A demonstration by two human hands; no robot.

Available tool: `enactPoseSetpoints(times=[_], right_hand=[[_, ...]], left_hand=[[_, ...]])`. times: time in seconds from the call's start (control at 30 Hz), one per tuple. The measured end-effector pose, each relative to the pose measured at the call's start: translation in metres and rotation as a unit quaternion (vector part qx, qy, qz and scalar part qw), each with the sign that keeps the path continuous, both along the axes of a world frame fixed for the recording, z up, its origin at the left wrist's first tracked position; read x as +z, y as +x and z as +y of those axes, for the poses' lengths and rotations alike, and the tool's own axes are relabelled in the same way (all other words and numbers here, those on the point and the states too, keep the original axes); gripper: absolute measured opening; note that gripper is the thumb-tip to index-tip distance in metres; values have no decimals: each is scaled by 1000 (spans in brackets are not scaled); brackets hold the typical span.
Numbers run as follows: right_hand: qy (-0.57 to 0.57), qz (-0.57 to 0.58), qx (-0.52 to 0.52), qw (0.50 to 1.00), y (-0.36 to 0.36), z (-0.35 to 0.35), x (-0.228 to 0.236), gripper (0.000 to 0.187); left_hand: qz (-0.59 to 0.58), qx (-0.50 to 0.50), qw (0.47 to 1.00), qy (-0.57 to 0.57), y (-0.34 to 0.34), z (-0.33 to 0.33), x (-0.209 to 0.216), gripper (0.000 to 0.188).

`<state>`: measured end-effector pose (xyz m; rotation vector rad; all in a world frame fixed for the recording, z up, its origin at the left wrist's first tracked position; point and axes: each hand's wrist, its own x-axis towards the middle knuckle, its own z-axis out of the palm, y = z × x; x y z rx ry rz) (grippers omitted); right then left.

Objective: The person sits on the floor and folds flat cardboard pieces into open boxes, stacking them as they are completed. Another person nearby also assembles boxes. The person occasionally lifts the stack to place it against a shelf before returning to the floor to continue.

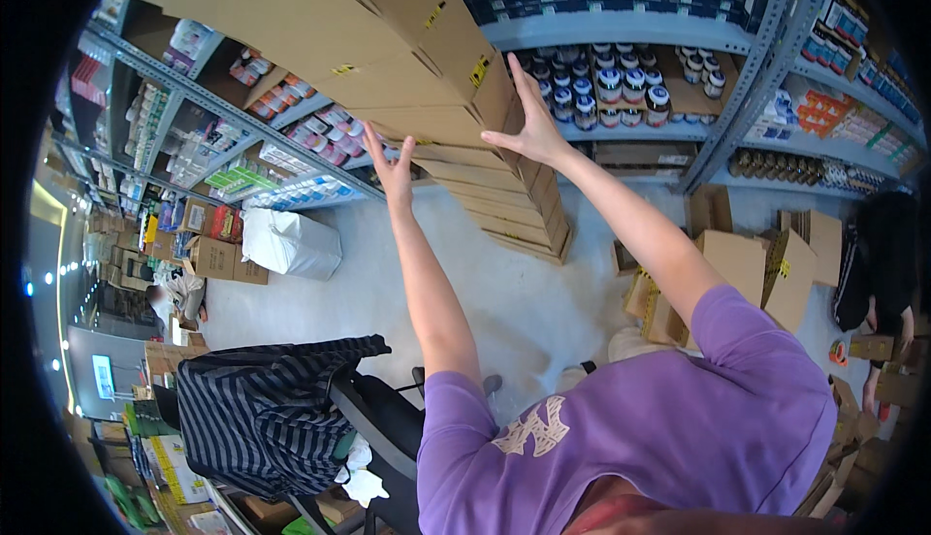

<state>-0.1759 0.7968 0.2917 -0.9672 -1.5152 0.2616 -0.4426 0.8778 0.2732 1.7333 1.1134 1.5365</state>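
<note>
A tall stack of brown cardboard boxes rises from the floor in front of me, its upper boxes larger in view and marked with small yellow labels. My left hand is raised by the stack's near left side, thumb and fingers spread. On the right side, my right hand is also spread, its thumb pointing at the box edge and its fingers reaching up along the side. Both hands look open and hold nothing. Whether either one touches the cardboard I cannot tell.
Metal shelves with blue-lidded jars stand behind the stack. Stocked shelving runs along the left. A white sack, a chair draped with a striped garment and opened cartons stand around me. Another person bends at the far right.
</note>
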Motion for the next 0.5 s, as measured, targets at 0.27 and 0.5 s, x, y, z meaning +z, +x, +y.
enactPoseSetpoints(times=[0.27,0.5], right_hand=[[-3,2,-23,1000,-7,-2,-9,125],[19,22,-26,999,-10,-7,-11,125]], left_hand=[[-88,-23,996,0,-15,-19,-23,90],[-79,-20,997,-1,-22,-33,-28,88]])
